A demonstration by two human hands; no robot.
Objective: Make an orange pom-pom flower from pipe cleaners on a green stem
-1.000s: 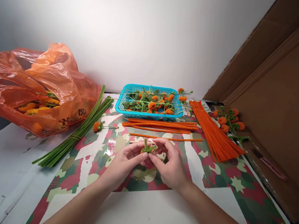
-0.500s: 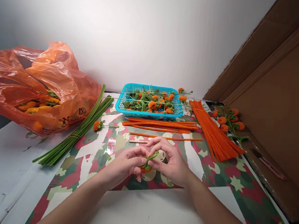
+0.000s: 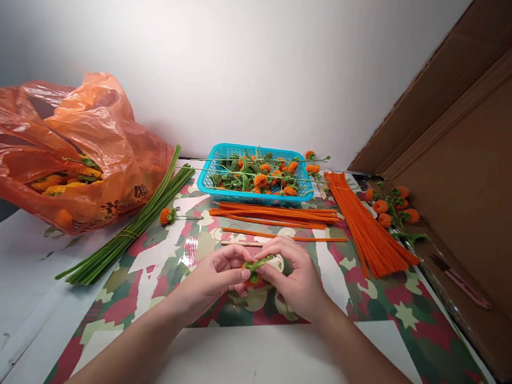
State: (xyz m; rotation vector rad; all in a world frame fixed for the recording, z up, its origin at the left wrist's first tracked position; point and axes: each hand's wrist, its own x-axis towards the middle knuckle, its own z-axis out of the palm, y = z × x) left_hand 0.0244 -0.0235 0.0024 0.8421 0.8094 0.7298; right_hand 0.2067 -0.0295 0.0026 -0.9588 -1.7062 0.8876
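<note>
Both my hands meet over the middle of the patterned table cover (image 3: 354, 296). My left hand (image 3: 212, 281) and my right hand (image 3: 295, 279) pinch a small orange pipe-cleaner flower with green leaf strips (image 3: 254, 269) between their fingertips. The flower is mostly hidden by my fingers. Just beyond my hands lies a single orange pipe cleaner (image 3: 288, 236) and a thin wooden stick (image 3: 240, 243).
A blue basket (image 3: 257, 177) of finished orange flowers stands at the back. Orange pipe cleaners (image 3: 369, 226) lie to its right, a bundle of green stems (image 3: 137, 220) to its left, beside an orange plastic bag (image 3: 63, 145). A cardboard wall (image 3: 477, 175) closes the right side. One loose flower (image 3: 166, 215) lies near the stems.
My hands have shifted slightly while turning the flower; the green leaf strips stood upright a second ago and now lie folded between my fingertips.
</note>
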